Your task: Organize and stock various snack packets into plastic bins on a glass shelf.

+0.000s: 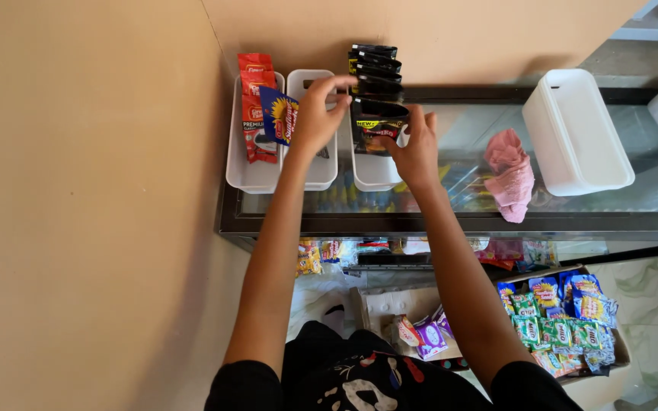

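Left hand (315, 114) pinches a blue sachet (279, 114) over the middle white bin (321, 173); right hand (416, 144), fingers closed, steadies the black sachets (375, 114) in the neighbouring bin (375, 173). Upright, evenly faced rows appear best.

Bright even daylight, soft shadows, glass glare, slight wide-angle edge distortion

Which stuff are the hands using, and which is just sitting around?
In use:
left hand with blue sachet
right hand on black sachets
white bins
red sachets

Lying about:
pink cloth
upturned white bin
box of snack packets
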